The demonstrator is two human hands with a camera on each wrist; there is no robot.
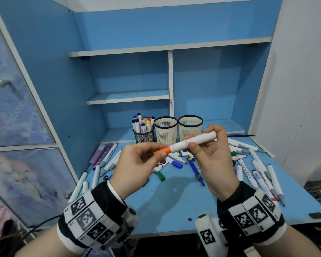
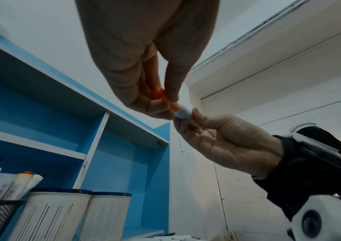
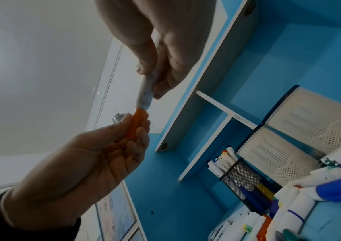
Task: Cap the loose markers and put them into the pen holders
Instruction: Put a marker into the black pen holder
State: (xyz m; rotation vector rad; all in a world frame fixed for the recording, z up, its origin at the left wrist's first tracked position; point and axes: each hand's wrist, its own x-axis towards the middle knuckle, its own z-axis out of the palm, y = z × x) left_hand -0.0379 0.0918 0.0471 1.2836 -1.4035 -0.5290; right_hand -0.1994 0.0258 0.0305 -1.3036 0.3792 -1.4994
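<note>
Above the blue bench (image 1: 174, 206), the right hand (image 1: 214, 160) grips a white marker (image 1: 193, 141); the left hand (image 1: 137, 164) pinches its orange cap (image 1: 161, 150). Beyond stand a full mesh holder (image 1: 144, 136) and two cream holders (image 1: 166, 130); loose markers (image 1: 256, 169) lie scattered below.

Orange cap (image 1: 161, 150), white marker (image 1: 193, 142), blue desk (image 1: 174, 201), black mesh holder (image 1: 144, 136).

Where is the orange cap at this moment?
In the head view the orange cap is mid-air above the desk, pinched by the left hand and seated on the end of the white marker that the right hand holds.
</note>
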